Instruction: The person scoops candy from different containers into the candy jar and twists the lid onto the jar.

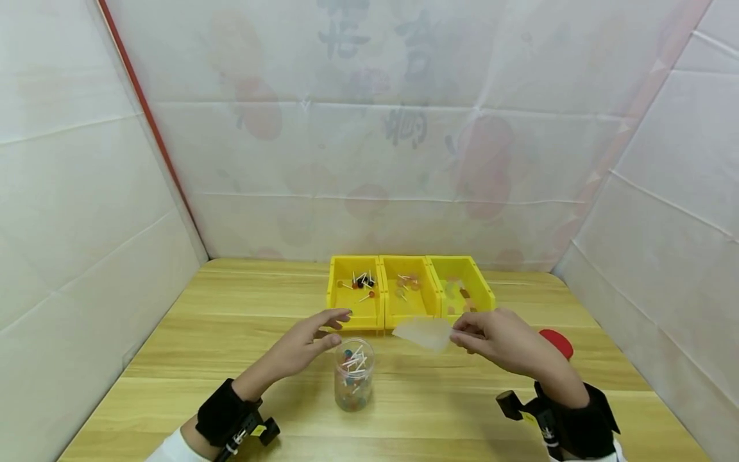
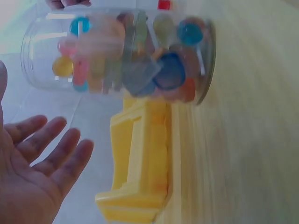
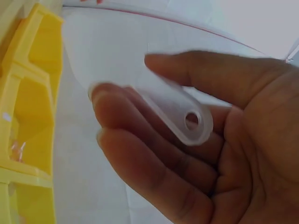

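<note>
The right hand (image 1: 508,343) pinches a clear scoop (image 1: 424,333) by its handle above the desk (image 1: 173,359); the left hand (image 1: 306,346) hovers spread beside the jar (image 1: 353,375). Steady the jar first, I'd judge.

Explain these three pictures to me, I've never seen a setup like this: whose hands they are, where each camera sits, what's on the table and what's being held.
There is no machine here: a person works with two bare hands, wearing a camera on the head and one strapped to each wrist. The wide picture is the head view, looking down at a wooden table inside white sheeting. On it stand three yellow bins side by side holding small sweets and lollipops, a clear jar of lollipops with no lid on it, and a red lid behind the right hand.

The left wrist picture shows the jar close up, tipped sideways by the camera's angle, with the left hand open beside it, not touching.

The right wrist picture shows the right hand pinching the handle of a translucent plastic scoop.
</note>
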